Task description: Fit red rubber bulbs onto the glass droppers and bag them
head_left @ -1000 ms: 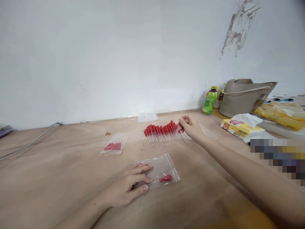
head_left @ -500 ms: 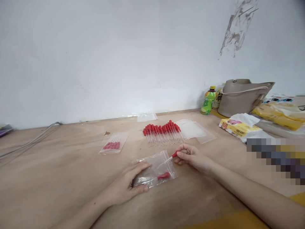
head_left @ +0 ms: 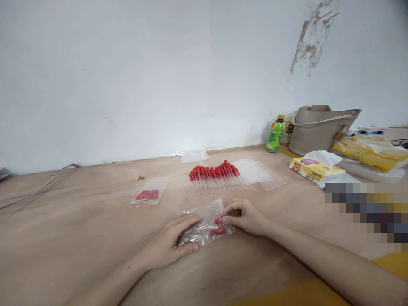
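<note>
A clear zip bag (head_left: pixel 206 229) lies on the table, its open end towards the right. My left hand (head_left: pixel 174 238) rests across the bag's left end, fingers and thumb spread and pressing it down. At the mouth, my right hand (head_left: pixel 244 216) pinches the end of a dropper (head_left: pixel 218 220); its red bulb is partly inside the bag and partly behind the fingers. A second dropper's red bulb (head_left: pixel 218 230) lies within the bag. Behind them is a row of red-bulbed droppers (head_left: pixel 214 176) with clear stems. A filled bag of droppers (head_left: pixel 149 193) lies at left.
Flat clear bags (head_left: pixel 255 172) lie right of the row, with another flat bag (head_left: pixel 195 157) by the wall. A tissue box (head_left: pixel 314 170), green bottle (head_left: pixel 276 134) and grey-beige handbag (head_left: pixel 314 131) stand at right. A grey cable (head_left: pixel 44 187) runs along the left.
My right hand has moved the dropper left and slightly down, so its stem and part of its bulb are now inside the bag. My left hand has stayed on the bag.
</note>
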`<state>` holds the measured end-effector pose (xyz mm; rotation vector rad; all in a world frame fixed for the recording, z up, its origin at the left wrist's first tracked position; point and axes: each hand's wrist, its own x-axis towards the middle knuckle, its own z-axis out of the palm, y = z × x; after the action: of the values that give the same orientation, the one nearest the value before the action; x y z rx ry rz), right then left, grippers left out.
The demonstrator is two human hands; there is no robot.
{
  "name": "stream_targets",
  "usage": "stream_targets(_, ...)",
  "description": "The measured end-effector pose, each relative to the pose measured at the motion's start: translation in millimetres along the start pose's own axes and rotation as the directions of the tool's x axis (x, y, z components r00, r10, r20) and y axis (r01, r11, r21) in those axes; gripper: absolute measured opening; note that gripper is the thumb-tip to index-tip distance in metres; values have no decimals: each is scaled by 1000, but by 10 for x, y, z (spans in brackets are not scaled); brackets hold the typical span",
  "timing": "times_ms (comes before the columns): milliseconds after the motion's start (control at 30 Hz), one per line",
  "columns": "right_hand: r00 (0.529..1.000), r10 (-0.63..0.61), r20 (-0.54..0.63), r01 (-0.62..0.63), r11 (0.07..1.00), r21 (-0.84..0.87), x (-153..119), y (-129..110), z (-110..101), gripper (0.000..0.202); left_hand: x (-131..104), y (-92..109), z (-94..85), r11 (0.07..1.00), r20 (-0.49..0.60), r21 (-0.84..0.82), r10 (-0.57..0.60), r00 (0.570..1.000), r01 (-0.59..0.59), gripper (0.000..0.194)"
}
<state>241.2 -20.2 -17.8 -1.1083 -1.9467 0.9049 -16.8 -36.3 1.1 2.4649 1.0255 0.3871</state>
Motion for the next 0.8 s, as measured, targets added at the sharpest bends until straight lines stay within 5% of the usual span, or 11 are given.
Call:
stream_targets(200,988,55,-143,-71,992,-107,-40,15,48,21,10,41,-25,1000,23,19,6,1000,-7,53)
stream_targets(400,998,55,12,-55,997,-59,-67,37,-17,12,2,46,-21,1000,10,12,26,1000,-26,51)
stream_targets(600,998,-52,40,53,998,-36,-79,-16,-28,12,14,27,-11,999,21,7,49,999,-49,47)
stream_targets(700,995,-5,97,1,999,46,-41,21,-75,13,16,23,-19,999,36,14,45,998,-46,45)
stream_targets(800,994,89,-63,-88,996,29,82,132,-219,15,11,19,-29,999,57,23,45,997,-47,42)
